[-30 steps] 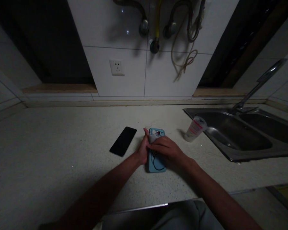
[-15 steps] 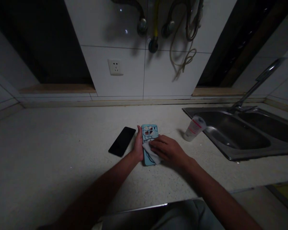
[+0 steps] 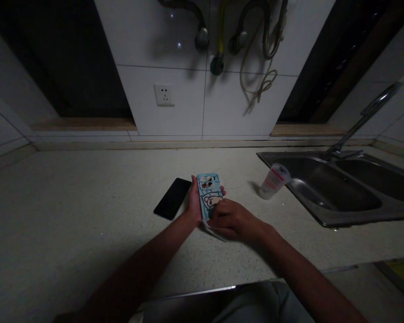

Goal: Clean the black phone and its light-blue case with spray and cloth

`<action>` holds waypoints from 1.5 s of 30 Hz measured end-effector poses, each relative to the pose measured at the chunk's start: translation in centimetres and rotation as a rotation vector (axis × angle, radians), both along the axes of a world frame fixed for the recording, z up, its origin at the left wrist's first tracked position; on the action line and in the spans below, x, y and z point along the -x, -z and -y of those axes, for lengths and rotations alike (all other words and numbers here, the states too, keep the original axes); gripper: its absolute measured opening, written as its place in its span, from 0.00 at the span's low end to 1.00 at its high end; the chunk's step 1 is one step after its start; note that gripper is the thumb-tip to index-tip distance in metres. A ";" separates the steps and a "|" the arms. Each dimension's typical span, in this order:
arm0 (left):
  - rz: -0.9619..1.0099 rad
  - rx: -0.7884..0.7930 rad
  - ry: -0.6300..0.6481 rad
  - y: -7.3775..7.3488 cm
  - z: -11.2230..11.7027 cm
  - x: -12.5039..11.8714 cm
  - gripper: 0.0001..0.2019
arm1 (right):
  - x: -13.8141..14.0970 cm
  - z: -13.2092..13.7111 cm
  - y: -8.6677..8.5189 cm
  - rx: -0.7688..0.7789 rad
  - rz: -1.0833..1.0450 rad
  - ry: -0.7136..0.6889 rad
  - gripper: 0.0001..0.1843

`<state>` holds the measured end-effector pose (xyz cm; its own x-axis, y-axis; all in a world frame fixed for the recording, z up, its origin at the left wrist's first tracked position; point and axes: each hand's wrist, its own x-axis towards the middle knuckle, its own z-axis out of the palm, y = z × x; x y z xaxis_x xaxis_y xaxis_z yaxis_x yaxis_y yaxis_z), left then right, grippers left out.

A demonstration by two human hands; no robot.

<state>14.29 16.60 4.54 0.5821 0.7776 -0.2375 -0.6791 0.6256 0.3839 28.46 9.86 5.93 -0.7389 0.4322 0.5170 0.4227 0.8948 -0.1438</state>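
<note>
The cloth, pinched in the right hand, has slid to the bottom end of the case, which the left hand clasps, its upper part bared, the wiping seemingly partway done.

Left forearm slanting in from between seven and eight o'clock, left hand cupped, thumb toward twelve, right forearm from between four and five, right hand palm down, fingers bent toward nine.
</note>
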 end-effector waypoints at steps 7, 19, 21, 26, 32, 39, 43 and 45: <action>0.026 0.005 0.074 0.0 0.1 0.2 0.41 | -2.6 -1.2 0.2 0.018 -0.082 0.365 0.11; -0.025 -0.057 0.103 -0.3 0.9 -0.6 0.27 | -2.2 -2.7 1.1 0.151 -0.621 0.730 0.15; -0.048 -0.067 0.082 -0.3 0.9 -0.8 0.24 | -2.4 -3.1 1.1 0.158 -0.659 0.768 0.17; -0.071 -0.045 -0.018 -0.3 0.4 -0.8 0.24 | -2.7 -3.1 1.3 0.325 -0.637 0.684 0.16; -0.061 0.053 -0.178 0.3 -1.1 0.0 0.23 | -3.0 -2.3 1.5 0.740 -0.539 0.500 0.14; -0.106 0.084 -0.239 0.4 -1.3 0.1 0.26 | -3.3 -1.0 0.5 1.236 -0.464 0.282 0.20; -0.108 0.069 -0.288 0.1 -1.1 -0.2 0.24 | -2.3 -0.4 0.6 1.211 -0.410 0.206 0.17; -0.103 0.041 -0.262 -0.1 -0.9 -0.3 0.25 | -1.6 -0.4 0.8 1.061 -0.400 0.215 0.15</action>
<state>14.62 17.49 4.62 0.3338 0.8868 -0.3197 -0.7785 0.4506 0.4370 30.10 10.30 5.08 -0.4621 0.8868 -0.0009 0.3063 0.1587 -0.9386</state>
